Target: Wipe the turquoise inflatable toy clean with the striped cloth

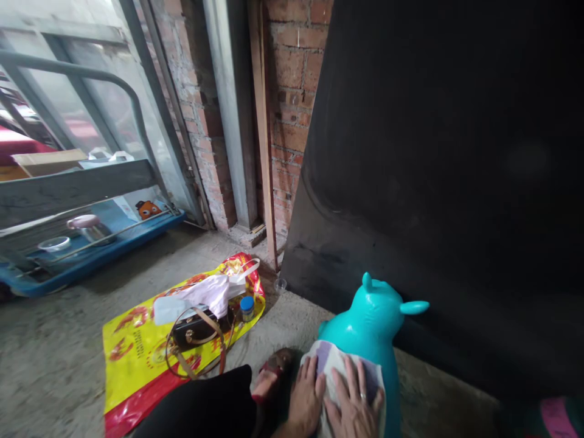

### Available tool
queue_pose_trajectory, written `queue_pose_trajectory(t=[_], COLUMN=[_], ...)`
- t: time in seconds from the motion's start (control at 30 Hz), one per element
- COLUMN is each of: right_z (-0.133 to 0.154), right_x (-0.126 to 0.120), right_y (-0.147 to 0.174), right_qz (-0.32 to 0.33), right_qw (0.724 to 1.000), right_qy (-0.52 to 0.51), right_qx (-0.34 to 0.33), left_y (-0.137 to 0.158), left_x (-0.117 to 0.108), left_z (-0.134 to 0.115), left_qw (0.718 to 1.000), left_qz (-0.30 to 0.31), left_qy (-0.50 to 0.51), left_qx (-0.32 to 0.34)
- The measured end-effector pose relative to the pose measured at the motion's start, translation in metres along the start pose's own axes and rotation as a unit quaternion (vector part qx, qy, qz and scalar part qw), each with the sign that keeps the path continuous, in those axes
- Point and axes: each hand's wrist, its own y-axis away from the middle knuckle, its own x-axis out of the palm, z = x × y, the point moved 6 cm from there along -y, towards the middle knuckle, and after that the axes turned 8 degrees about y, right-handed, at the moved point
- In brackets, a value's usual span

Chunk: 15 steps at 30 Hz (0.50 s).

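A person's left hand [309, 394] and right hand [354, 404] lie flat, side by side, on a pale cloth [335, 354] with purplish patches, spread over the back of a glossy turquoise animal figure [351, 328]. Both hands have their fingers extended and neither visibly grips anything; a ring [364, 396] shows on the right. The figure stands on a concrete floor [55, 365], close to a large black panel [387, 158], its head and ears bare of the cloth; whether it touches the panel cannot be told.

The likeliest mishap appears to be a slide: the surface looks slick, and uneven pressure from the two palms could send the cloth off one side or bunch it under the fingers. A hard push forward could tip the figure or drive it into the panel, while the ring could snag the fabric.

To the left, a black handbag [194, 331] with looping straps and a blue-lidded jar [247, 308] sit on a yellow-and-red plastic sheet [122, 347]. The person's foot [264, 386] is near those straps, and a careless step could catch one or knock the jar over.
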Motion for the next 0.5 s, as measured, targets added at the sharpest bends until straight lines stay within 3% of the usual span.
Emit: queue_pose_trajectory(t=[0.17, 0.27, 0.37, 0.5], right_z=[-0.01, -0.011, -0.001, 0.017], right_x=[0.011, 0.008, 0.004, 0.0], right_y=[-0.047, -0.052, -0.026, 0.036], right_qz=[0.086, 0.111, 0.104, -0.002], right_qw=[0.995, 0.991, 0.991, 0.997], right_qy=[-0.049, -0.073, -0.083, -0.076], right_qx=[0.005, 0.015, 0.001, 0.03], left_y=[-0.024, -0.019, 0.001, 0.035], left_x=[-0.004, -0.005, -0.004, 0.004], left_z=[-0.01, -0.007, 0.011, 0.045], left_qw=[1.0, 1.0, 0.999, 0.995], left_qz=[0.01, 0.001, -0.031, -0.093], left_qy=[0.02, 0.024, 0.022, 0.017], left_qx=[-0.003, 0.008, 0.007, 0.031])
